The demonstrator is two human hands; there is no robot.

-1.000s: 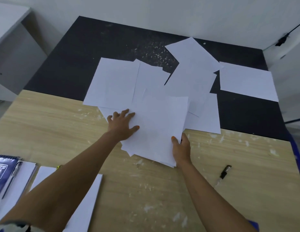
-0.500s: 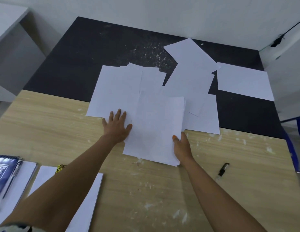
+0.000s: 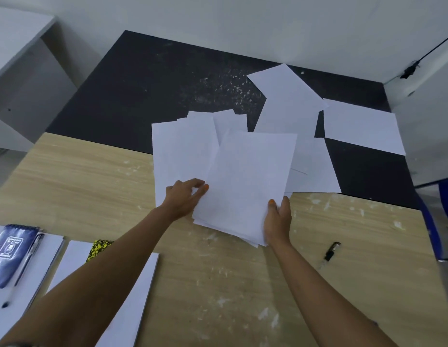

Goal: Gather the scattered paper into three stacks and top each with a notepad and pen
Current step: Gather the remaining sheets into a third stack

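The worktop (image 3: 243,284) has a pale wood-grain near half and a black far half flecked with white. Loose white paper sheets (image 3: 295,113) lie scattered across the middle and far right of it, overlapping one another, with one single sheet (image 3: 363,126) apart near the far right edge. A gathered bundle of sheets (image 3: 248,181) sits near the centre, straddling the line between wood and black, its near corner fanned out. At the near left corner two finished paper stacks lie side by side: the left stack (image 3: 49,256) carries a dark blue notepad (image 3: 10,254) and a pen (image 3: 24,269), while the right stack (image 3: 132,309) is largely covered by the person's forearm, with a yellow-and-black speckled thing (image 3: 99,249) showing on it. The left hand (image 3: 185,197) rests on the bundle's left edge, fingers curled and pinching the paper. The right hand (image 3: 278,221) clasps the bundle's near right corner, thumb on top. A small black object (image 3: 331,251) lies alone on the wood toward the right edge.
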